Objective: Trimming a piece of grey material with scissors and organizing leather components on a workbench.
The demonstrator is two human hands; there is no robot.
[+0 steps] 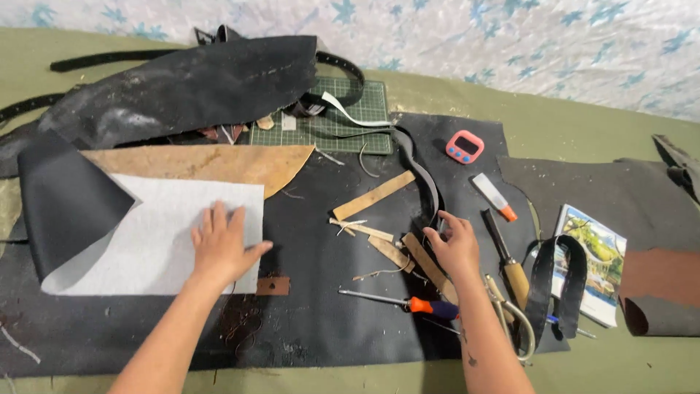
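My left hand (pixel 221 246) lies flat, fingers apart, on the grey-white underside of a leather sheet (pixel 146 241) whose black face curls up at the left. My right hand (pixel 453 244) pinches the lower end of a thin black leather strip (pixel 417 164) that curves up toward the green cutting mat (pixel 343 124). Tan leather strips (pixel 373 195) lie just left of that hand. An orange-handled screwdriver (pixel 408 303) lies below it.
A large black leather piece (pixel 182 87) covers the back left, with a tan hide (pixel 219 162) under it. To the right lie a pink timer (pixel 464 147), a small knife (pixel 494 196), a wooden-handled chisel (pixel 507 259), scissors (pixel 510 321), a black strap loop (pixel 558 284) and a booklet (pixel 601 263).
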